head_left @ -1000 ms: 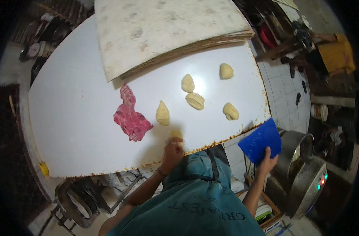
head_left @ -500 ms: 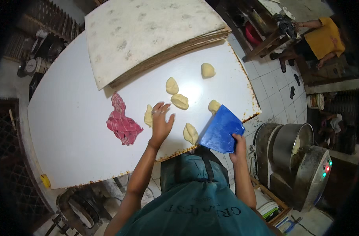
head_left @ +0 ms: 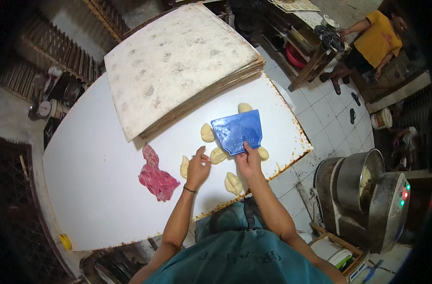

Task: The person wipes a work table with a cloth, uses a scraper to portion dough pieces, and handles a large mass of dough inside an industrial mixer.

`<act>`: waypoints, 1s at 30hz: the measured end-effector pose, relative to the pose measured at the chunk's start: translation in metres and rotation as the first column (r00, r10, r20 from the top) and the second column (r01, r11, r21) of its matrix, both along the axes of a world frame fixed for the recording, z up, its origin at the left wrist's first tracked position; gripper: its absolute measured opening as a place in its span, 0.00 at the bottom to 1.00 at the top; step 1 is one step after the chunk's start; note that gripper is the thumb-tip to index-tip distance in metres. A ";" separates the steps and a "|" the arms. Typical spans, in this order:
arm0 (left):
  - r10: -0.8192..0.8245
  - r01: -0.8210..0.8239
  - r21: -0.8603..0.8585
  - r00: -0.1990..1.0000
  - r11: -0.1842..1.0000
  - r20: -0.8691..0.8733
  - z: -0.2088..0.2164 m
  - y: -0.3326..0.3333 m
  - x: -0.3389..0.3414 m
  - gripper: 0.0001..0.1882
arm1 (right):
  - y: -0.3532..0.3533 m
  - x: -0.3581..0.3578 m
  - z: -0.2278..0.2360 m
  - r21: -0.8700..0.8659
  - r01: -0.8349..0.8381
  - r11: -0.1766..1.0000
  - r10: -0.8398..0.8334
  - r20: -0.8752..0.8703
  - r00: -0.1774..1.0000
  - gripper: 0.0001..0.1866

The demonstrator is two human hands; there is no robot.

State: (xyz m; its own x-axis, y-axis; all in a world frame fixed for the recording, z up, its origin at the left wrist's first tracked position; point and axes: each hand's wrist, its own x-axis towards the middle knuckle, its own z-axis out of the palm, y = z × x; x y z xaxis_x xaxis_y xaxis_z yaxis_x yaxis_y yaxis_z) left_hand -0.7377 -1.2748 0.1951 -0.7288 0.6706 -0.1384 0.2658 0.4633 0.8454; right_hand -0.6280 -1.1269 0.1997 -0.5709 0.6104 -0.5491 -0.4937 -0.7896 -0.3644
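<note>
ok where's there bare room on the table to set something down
Widest: the table left of the red cloth and stack. Smaller: between scraper and right edge. Crowded: around the left hand, right hand and dough.

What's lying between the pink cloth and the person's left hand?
In the head view, a pale dough piece lies between the pink cloth and left hand.

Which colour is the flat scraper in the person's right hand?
The scraper is blue, seen best in the head view.

rightmost dough piece (head_left: 263, 154): partly hidden by blue scraper (head_left: 237, 128) | left hand (head_left: 198, 167): touch unclear | teal garment (head_left: 244, 258): cut off below
</note>
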 end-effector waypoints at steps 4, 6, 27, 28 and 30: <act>0.066 -0.058 0.059 0.986 0.997 -0.151 -0.014 0.017 -0.042 0.24 | -0.001 -0.013 0.008 0.001 0.068 0.998 -0.068 -0.075 0.995 0.14; 0.027 0.018 0.185 0.971 0.983 -0.239 -0.023 0.040 -0.049 0.23 | -0.002 -0.015 -0.001 0.007 0.084 0.996 -0.083 -0.091 0.992 0.15; -0.257 0.262 -0.027 0.915 0.965 -0.310 -0.009 0.023 -0.015 0.30 | 0.004 -0.046 -0.021 0.003 0.212 0.977 -0.208 0.192 0.959 0.11; -0.287 0.270 -0.100 0.916 0.958 -0.281 -0.003 0.023 -0.008 0.28 | 0.003 -0.046 -0.015 -0.018 0.205 0.979 -0.199 0.172 0.965 0.11; -0.261 0.254 -0.061 0.918 0.965 -0.299 -0.011 0.025 -0.005 0.25 | 0.002 -0.046 -0.004 0.007 0.167 0.986 -0.166 0.155 0.974 0.10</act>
State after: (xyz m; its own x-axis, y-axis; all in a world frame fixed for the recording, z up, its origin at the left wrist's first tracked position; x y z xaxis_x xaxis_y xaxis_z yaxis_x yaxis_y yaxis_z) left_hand -0.7427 -1.2498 0.1843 -0.5406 0.8401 0.0448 0.6189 0.3610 0.6976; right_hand -0.6741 -1.1250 0.1956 -0.3694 0.6859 -0.6270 -0.5568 -0.7035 -0.4417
